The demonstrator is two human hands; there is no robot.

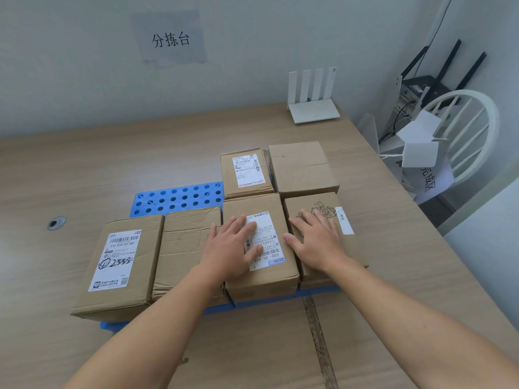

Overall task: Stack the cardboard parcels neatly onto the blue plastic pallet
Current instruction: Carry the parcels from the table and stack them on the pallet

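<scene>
Several cardboard parcels lie flat on the blue plastic pallet [179, 199]. The front row holds a labelled parcel [123, 265] at the left, a plain parcel [186, 242], a labelled parcel [266, 270] and a parcel with a line drawing [325, 209]. Behind stand a labelled parcel [245, 171] and a plain parcel [302, 168]. My left hand [231, 248] rests flat on the third front parcel, fingers straight. On the drawing parcel lies my right hand [317, 240], pressing flat with spread fingers.
The pallet sits on a wooden table [84, 169] whose right edge runs diagonally. A white router [313, 108] stands at the back by the wall. A white chair [463, 136] with white boxes is beyond the right edge. A cable hole [56, 222] is at the left.
</scene>
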